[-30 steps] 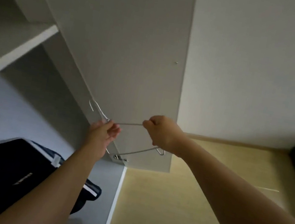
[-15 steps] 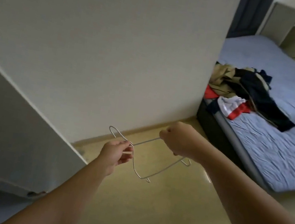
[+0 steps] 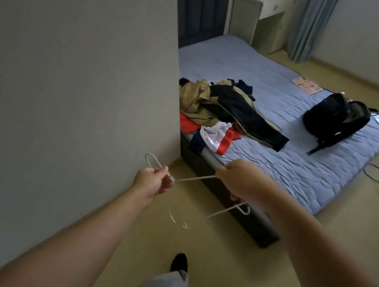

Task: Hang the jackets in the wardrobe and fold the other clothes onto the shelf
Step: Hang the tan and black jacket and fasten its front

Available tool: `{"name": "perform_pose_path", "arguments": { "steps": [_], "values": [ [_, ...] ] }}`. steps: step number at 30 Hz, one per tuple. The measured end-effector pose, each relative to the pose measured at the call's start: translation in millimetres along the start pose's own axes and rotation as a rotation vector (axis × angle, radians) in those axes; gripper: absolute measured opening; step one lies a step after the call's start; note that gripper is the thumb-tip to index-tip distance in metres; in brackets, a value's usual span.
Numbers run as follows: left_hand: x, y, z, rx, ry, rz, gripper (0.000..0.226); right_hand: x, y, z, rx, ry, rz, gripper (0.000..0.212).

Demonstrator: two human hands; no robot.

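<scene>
Pale walls and a yellowish floor frame the head view, where a low bed [image 3: 279, 174] with a blue quilted mattress carries a heap of clothes [image 3: 227, 109] at its near left corner, hard against the wall [image 3: 69, 71]. A black backpack [image 3: 334, 118] lies well apart toward the right edge. The step in hand looks like bringing a wire hanger [image 3: 192, 178] to that heap to dress a jacket. A tan jacket [image 3: 193, 98] lies tangled under a dark garment, so it would pay to pull it clear and find its collar first. Each hanger shoulder could then be fed in turn, with the hook kept free above the neckline. Thin wire flexes and cloth slides off it, so the jacket probably needs centring before it is lifted. The left hand [image 3: 151, 182] pinches the hanger's neck just under the hook, fingers curled close. The right hand [image 3: 240, 180] is closed in a fist round the far shoulder of the wire, and the hanger is held level above the floor, just short of the bed's near edge.
</scene>
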State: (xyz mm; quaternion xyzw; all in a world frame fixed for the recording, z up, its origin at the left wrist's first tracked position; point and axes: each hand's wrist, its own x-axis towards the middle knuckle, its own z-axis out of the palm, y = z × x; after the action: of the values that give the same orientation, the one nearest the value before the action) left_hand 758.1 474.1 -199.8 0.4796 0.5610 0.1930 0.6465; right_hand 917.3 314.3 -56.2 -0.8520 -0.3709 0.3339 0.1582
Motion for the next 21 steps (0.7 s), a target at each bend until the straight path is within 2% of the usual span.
{"name": "perform_pose_path", "arguments": {
  "steps": [4, 9, 12, 17, 21],
  "values": [
    [89, 51, 47, 0.108, -0.131, 0.006, 0.018, 63, 11, -44, 0.053, 0.003, 0.139, 0.029],
    [178, 119, 110, 0.194, -0.233, 0.09, 0.01, 131, 30, -81, 0.035, -0.062, 0.253, 0.027],
    [210, 148, 151, 0.328, -0.297, 0.182, 0.009, 173, 42, -94, 0.073, -0.087, 0.305, 0.022],
    [258, 193, 231, 0.489, -0.448, 0.309, 0.011, 272, 68, -114, 0.117, -0.138, 0.273, 0.023],
    [288, 228, 273, 0.591, -0.491, 0.386, 0.017, 356, 76, -130, 0.276, -0.134, 0.237, 0.028]
  ]
}}
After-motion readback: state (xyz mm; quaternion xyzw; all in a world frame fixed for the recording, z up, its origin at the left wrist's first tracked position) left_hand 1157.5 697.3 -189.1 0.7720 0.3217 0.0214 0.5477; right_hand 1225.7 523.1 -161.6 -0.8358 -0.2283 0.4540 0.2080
